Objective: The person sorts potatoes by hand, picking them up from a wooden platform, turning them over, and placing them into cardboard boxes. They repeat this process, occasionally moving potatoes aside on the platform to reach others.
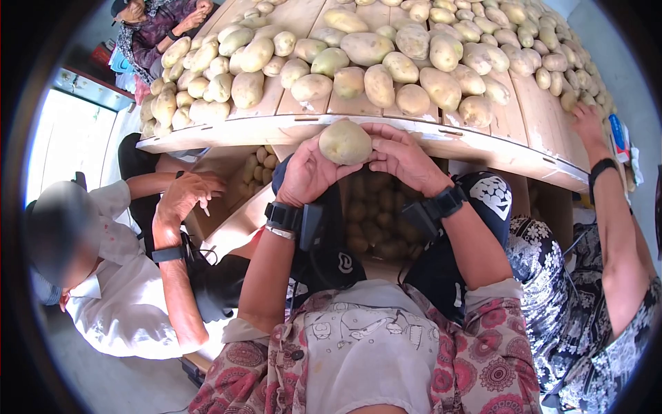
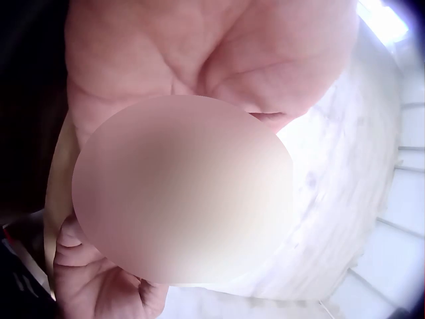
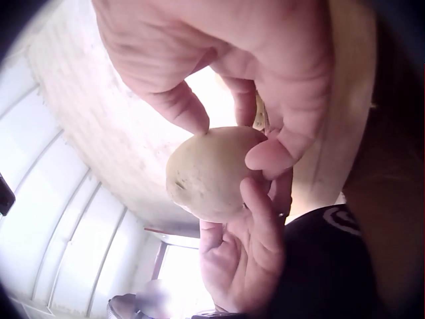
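Holding a potato point(image 1: 345, 141) between them, the left hand point(image 1: 308, 172) and right hand point(image 1: 403, 157) meet just below the front edge of a wooden table point(image 1: 276, 130) in the head view. Both sets of fingers curl round it, the left from one side and the right from the other. The tabletop is heaped with potatoes point(image 1: 386, 69), and more lie in a box point(image 1: 372, 221) beneath the hands. A person in a white shirt point(image 1: 124, 297) sits to the left, and another person's arm point(image 1: 610, 207) reaches onto the table at the right. In the left wrist view the palm fills the top, a blur covers the middle, and only a pale rim of the potato shows at the left edge. In the right wrist view the right fingertips point(image 3: 269, 158) press on the potato's top and side, while the left hand cups it from below
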The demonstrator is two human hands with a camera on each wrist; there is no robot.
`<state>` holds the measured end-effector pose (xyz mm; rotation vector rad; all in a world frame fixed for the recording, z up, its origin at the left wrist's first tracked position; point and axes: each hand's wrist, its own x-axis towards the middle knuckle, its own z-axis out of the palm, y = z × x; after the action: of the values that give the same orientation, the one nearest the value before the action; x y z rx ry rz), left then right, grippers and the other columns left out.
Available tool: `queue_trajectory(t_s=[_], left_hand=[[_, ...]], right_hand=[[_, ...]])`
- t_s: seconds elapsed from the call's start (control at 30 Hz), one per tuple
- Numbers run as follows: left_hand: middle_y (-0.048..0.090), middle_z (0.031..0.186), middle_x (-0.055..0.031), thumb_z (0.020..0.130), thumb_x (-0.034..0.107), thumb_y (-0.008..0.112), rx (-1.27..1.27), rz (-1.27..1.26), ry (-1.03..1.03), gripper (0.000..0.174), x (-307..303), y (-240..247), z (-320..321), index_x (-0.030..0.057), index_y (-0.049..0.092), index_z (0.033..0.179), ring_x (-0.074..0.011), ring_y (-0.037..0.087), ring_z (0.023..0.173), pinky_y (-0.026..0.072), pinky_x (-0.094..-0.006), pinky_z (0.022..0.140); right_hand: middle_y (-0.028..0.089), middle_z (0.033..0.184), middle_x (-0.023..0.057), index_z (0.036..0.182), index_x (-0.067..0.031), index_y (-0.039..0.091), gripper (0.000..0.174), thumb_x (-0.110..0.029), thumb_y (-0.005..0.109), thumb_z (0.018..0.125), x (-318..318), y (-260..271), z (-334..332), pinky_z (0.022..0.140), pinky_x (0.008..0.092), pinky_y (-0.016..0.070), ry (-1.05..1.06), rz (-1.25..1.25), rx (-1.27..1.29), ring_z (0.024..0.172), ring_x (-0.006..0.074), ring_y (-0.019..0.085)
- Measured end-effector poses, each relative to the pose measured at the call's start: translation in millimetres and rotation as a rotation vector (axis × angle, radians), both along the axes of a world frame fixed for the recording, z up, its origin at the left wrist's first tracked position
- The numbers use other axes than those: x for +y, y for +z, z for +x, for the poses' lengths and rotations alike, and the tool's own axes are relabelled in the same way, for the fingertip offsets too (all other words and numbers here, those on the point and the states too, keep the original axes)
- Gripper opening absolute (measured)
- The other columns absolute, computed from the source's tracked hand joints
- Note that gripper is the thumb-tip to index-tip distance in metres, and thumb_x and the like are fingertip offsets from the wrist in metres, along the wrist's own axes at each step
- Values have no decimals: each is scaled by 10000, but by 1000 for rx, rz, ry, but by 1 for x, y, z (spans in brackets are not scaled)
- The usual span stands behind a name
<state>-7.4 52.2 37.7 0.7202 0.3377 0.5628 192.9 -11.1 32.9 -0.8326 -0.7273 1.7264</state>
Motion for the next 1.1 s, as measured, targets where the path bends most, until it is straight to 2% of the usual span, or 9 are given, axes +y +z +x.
queue_trajectory(t_s=[0.17,0.2,0.3,0.53,0.6,0.7,0.73,0.8,1.1], left_hand=[[432,1357,-129,953,448,276,-171,-87,-89,609,4,1,2,41,286,1406,-276,527,1135,472,-394,910],[450,1337,-135,953,489,261,-92,-85,-44,635,3,1,3,46,289,1407,-271,555,1074,505,-373,834],[505,1265,-140,943,564,235,-101,-91,-36,693,2,-1,3,37,315,1386,-268,578,1009,520,-367,782],[521,1225,-162,937,586,219,-15,-103,6,698,2,-1,8,33,346,1344,-279,576,1022,515,-387,803],[514,1221,-193,927,608,206,-14,-168,29,733,2,-2,8,28,314,1361,-327,574,1034,523,-418,796],[503,1235,-198,927,607,206,-16,-217,49,733,0,0,10,33,304,1371,-334,566,1051,523,-430,800],[503,1235,-198,927,607,206,-18,-216,51,733,1,0,9,33,304,1371,-334,566,1051,523,-430,800],[487,1270,-170,930,602,204,-91,-179,14,721,2,-1,6,38,330,1362,-299,516,1139,461,-436,916],[511,1246,-161,929,598,231,-131,-178,26,716,4,-6,4,37,343,1360,-293,528,1125,459,-437,922]], right_hand=[[591,1033,27,1264,-35,472,455,-206,629,873,-4,6,-2,721,219,490,95,26,-91,842,86,585],[596,1019,33,1270,-25,457,497,-206,659,854,-4,9,-3,700,209,494,111,29,-66,829,89,594],[599,1010,48,1256,-18,446,492,-205,658,854,-6,14,-8,697,215,499,98,26,-48,822,100,603],[596,993,78,1192,-12,447,507,-177,719,796,-4,10,-11,678,225,498,59,75,-117,802,117,603],[594,983,79,1181,-12,448,512,-162,732,782,-3,10,-12,672,225,496,68,82,-130,797,118,600],[591,963,79,1161,-16,451,508,-135,744,764,-3,11,-15,658,219,491,52,121,-158,781,117,592],[588,974,76,1157,-23,456,492,-123,739,767,-3,10,-16,658,221,493,35,128,-145,778,118,589],[584,985,73,1153,-30,461,478,-111,734,770,-2,12,-17,658,222,496,20,138,-134,775,118,586],[571,1081,68,1228,-52,471,413,-86,636,851,-4,14,-14,737,251,527,38,168,-26,857,121,604]])
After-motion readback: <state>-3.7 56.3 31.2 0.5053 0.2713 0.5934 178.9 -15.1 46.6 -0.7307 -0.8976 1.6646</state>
